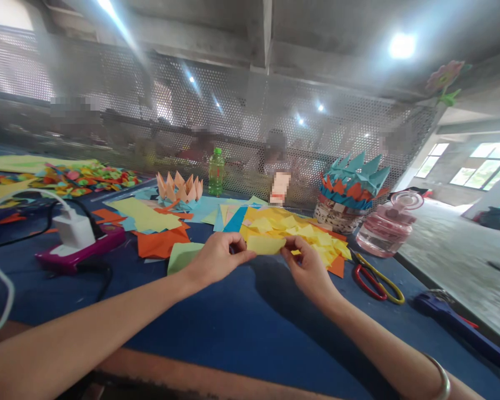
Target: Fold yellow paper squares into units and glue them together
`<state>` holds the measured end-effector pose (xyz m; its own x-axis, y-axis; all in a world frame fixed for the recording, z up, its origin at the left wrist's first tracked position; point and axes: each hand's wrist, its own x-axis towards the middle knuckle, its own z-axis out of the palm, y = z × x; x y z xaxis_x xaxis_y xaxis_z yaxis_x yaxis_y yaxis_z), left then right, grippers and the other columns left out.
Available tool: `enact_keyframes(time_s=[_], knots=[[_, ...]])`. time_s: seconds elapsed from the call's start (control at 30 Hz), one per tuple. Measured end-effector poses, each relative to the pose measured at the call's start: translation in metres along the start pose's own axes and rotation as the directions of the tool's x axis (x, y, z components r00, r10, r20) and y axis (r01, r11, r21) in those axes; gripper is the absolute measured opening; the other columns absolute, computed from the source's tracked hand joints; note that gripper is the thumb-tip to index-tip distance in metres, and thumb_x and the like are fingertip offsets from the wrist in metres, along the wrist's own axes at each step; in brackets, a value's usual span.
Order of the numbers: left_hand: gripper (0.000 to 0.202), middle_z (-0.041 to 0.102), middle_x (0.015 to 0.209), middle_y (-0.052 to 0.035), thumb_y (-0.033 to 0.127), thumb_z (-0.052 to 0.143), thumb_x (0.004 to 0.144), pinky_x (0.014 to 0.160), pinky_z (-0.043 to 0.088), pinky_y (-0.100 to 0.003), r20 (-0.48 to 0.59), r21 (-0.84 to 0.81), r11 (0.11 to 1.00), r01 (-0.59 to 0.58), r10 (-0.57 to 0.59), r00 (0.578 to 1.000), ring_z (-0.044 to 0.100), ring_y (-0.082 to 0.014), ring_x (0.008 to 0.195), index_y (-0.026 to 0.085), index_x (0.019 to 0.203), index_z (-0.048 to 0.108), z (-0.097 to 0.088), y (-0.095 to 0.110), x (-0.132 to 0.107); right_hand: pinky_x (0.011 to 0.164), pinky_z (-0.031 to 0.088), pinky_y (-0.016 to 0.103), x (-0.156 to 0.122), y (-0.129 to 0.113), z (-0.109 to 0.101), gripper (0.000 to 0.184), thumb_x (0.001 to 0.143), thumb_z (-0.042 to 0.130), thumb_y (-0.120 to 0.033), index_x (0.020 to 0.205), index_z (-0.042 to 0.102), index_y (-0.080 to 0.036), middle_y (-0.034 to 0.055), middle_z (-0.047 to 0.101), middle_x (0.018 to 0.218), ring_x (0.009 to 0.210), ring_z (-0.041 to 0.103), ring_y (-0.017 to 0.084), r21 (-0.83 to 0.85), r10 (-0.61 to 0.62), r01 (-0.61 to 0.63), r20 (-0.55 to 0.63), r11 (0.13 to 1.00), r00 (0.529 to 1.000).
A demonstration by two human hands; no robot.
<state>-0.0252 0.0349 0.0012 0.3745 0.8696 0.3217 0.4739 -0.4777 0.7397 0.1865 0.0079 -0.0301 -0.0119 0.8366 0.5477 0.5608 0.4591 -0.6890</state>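
Observation:
A narrow strip of yellow paper (265, 245) is stretched between my two hands, a little above the blue tabletop. My left hand (223, 255) pinches its left end between thumb and fingers. At the right end, my right hand (306, 261) grips it the same way. Just behind the strip lies a heap of folded yellow paper pieces (316, 236). Beside my left wrist is a light green sheet (182, 258), partly covered by the hand. Orange paper (160, 243) and pale yellow sheets (150, 215) lie farther left.
Scissors (377, 280) and a blue-handled tool (462, 328) lie at the right. Behind them stand a pink water bottle (386, 230) and a basket of folded paper (345, 214). A peach paper flower (179, 191), green bottle (216, 173) and purple power strip (58, 258) are farther left.

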Motion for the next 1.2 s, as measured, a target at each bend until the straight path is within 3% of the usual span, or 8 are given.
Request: enact_keyframes(time_s=[0.1, 0.23, 0.33, 0.73, 0.83, 0.93, 1.0, 1.2], knots=[[0.025, 0.059, 0.061, 0.0007, 0.031, 0.066, 0.076, 0.061, 0.035, -0.027, -0.029, 0.066, 0.995, -0.075, 0.077, 0.997, 0.05, -0.0132, 0.06, 0.018, 0.059, 0.054, 0.002, 0.001, -0.003, 0.077, 0.049, 0.037, -0.001, -0.006, -0.002, 0.025, 0.087, 0.06, -0.03, 0.11, 0.054, -0.02, 0.0102, 0.06, 0.11, 0.099, 0.056, 0.024, -0.057, -0.092, 0.086, -0.099, 0.995, 0.991], [0.025, 0.059, 0.064, 0.0005, 0.026, 0.065, 0.078, 0.064, 0.035, -0.027, -0.032, 0.123, 0.981, -0.151, 0.156, 0.987, 0.051, -0.0132, 0.063, 0.018, 0.059, 0.052, 0.004, 0.002, -0.005, 0.093, 0.045, 0.043, -0.005, -0.015, -0.004, 0.019, 0.088, 0.061, -0.021, 0.106, 0.058, -0.023, 0.0083, 0.057, 0.11, 0.108, 0.053, 0.025, -0.174, -0.287, 0.27, -0.076, 0.947, 0.955], [0.023, 0.06, 0.066, 0.0004, 0.024, 0.063, 0.079, 0.064, 0.035, -0.027, -0.022, 0.144, 0.973, -0.183, 0.188, 0.982, 0.052, -0.0134, 0.064, 0.018, 0.06, 0.053, 0.004, 0.002, -0.006, 0.09, 0.047, 0.043, -0.007, -0.018, -0.003, 0.019, 0.091, 0.058, -0.016, 0.108, 0.06, -0.024, 0.0077, 0.058, 0.107, 0.104, 0.055, 0.024, -0.267, -0.402, 0.381, -0.023, 0.885, 0.916], [0.023, 0.06, 0.065, 0.0013, 0.026, 0.07, 0.079, 0.061, 0.036, -0.026, 0.024, 0.134, 0.974, -0.181, 0.179, 0.983, 0.053, -0.013, 0.063, 0.017, 0.061, 0.057, 0.007, -0.002, -0.006, 0.077, 0.043, 0.037, -0.008, -0.017, -0.005, 0.008, 0.09, 0.062, -0.017, 0.085, 0.066, -0.022, 0.0053, 0.065, 0.089, 0.087, 0.055, 0.022, -0.405, -0.446, 0.424, 0.043, 0.81, 0.894], [0.019, 0.065, 0.078, -0.0016, 0.033, 0.072, 0.078, 0.064, 0.04, -0.027, 0.006, 0.114, 0.973, -0.2, 0.201, 0.98, 0.056, -0.0155, 0.071, 0.017, 0.077, 0.062, 0.005, 0.002, -0.008, 0.077, 0.04, 0.035, -0.006, -0.02, -0.008, 0.013, 0.093, 0.059, -0.016, 0.082, 0.064, -0.022, 0.0031, 0.069, 0.08, 0.083, 0.055, 0.021, -0.423, -0.483, 0.475, 0.097, 0.771, 0.87], [0.03, 0.065, 0.109, -0.0084, 0.032, 0.065, 0.086, 0.079, 0.045, -0.03, -0.078, 0.068, 0.936, -0.344, 0.349, 0.934, 0.059, -0.0195, 0.094, 0.016, 0.11, 0.06, 0.001, 0.008, -0.012, 0.077, 0.041, 0.034, -0.004, -0.022, -0.012, 0.016, 0.095, 0.054, -0.014, 0.084, 0.063, -0.022, 0.0033, 0.071, 0.078, 0.083, 0.055, 0.021, -0.41, -0.517, 0.535, 0.165, 0.739, 0.84], [0.029, 0.064, 0.118, -0.0101, 0.025, 0.057, 0.091, 0.092, 0.043, -0.032, -0.081, 0.049, 0.885, -0.462, 0.465, 0.882, 0.057, -0.0209, 0.108, 0.016, 0.118, 0.058, -0.002, 0.01, -0.015, 0.077, 0.042, 0.034, -0.003, -0.023, -0.013, 0.019, 0.095, 0.05, -0.013, 0.084, 0.063, -0.021, 0.0045, 0.071, 0.082, 0.085, 0.056, 0.021, -0.361, -0.535, 0.59, 0.249, 0.723, 0.807], [0.021, 0.073, 0.094, -0.0058, 0.018, 0.049, 0.096, 0.093, 0.039, -0.036, 0.178, 0.087, 0.779, -0.621, 0.601, 0.779, 0.064, -0.0195, 0.094, 0.017, 0.086, 0.068, -0.002, 0.008, -0.02, 0.075, 0.046, 0.031, -0.009, -0.022, -0.019, 0.024, 0.094, 0.044, -0.006, 0.082, 0.06, -0.019, 0.0047, 0.071, 0.082, 0.084, 0.056, 0.019, -0.231, -0.559, 0.709, 0.475, 0.666, 0.68]])
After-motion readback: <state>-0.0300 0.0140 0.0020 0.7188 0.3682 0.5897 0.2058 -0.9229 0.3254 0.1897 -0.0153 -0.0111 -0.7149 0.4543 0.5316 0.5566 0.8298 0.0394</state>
